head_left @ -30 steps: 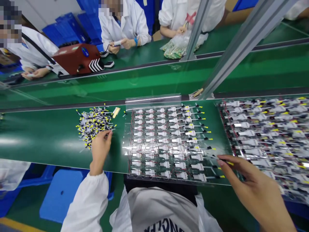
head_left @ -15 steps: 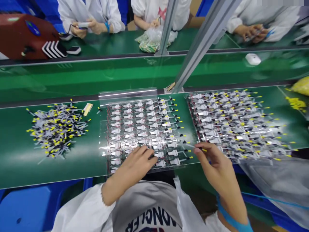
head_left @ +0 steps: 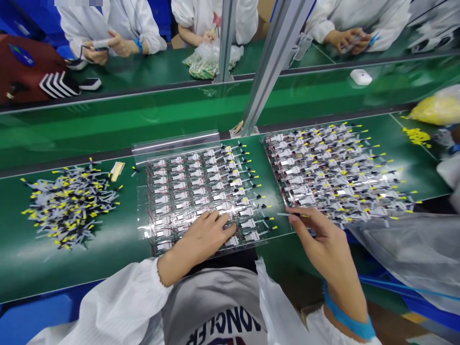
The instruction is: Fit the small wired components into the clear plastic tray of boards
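1. Head view: right hand (head_left: pixel 319 235) pinches a slim strip (head_left: pixel 282 214) near the clear tray (head_left: pixel 143 191), its pale end sticking out, probably to keep that end unobstructed.
2. Left hand (head_left: pixel 203 239) curls over the tray; I cannot tell whether it holds anything.
3. Rows likely keep the white parts (head_left: pixel 252 236) apart; a loose heap (head_left: pixel 72 206) lies leftward on the counter (head_left: pixel 118 249).

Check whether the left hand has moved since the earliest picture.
Yes: the left hand went right, from the loose pile to over the clear tray, nearer the metal post.
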Available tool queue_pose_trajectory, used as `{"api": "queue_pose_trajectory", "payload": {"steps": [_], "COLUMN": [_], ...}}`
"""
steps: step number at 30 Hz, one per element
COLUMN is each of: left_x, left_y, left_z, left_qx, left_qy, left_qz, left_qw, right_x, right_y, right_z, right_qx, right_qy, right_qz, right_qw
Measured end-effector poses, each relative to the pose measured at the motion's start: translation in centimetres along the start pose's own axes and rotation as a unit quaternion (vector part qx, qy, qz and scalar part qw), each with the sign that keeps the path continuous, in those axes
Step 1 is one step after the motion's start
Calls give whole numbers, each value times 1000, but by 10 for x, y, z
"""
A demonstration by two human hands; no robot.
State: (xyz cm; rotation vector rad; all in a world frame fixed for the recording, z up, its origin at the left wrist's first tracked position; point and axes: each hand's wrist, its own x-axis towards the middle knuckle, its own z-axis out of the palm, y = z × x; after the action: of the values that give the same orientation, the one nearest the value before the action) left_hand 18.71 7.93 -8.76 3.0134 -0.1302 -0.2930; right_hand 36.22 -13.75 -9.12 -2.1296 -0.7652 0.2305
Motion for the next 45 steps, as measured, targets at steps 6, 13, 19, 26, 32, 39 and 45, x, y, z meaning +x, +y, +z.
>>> {"api": "queue_pose_trajectory", "payload": {"steps": [6, 13, 19, 26, 32, 39, 45], "left_x": [2, 0, 2, 0, -4, -4, -5], "left_y": [-1, -4, 2, 14, 24, 31, 32], "left_z": [0, 2, 11, 23, 36, 47, 49], "left_qx": [-24, -40, -69, -170, -259, -293, -297], "left_qy": [14, 53, 71, 153, 197, 225, 223], "left_qz": [10, -14, -23, -73, -146, -189, -195], "left_qw": [1000, 998, 995, 971, 934, 910, 908], "right_x": [0, -1, 2, 1, 3, 2, 2], "right_y": [-4, -1, 3, -5, -27, -29, -30], "right_z": [3, 5, 2, 11, 45, 66, 66], "right_qx": [11, 12, 8, 25, 58, 46, 18], "right_qy": [0, -16, -9, -40, -145, -205, -227], "right_qz": [23, 30, 23, -19, -74, -105, -84], "right_qw": [1000, 999, 1000, 999, 985, 972, 970]}}
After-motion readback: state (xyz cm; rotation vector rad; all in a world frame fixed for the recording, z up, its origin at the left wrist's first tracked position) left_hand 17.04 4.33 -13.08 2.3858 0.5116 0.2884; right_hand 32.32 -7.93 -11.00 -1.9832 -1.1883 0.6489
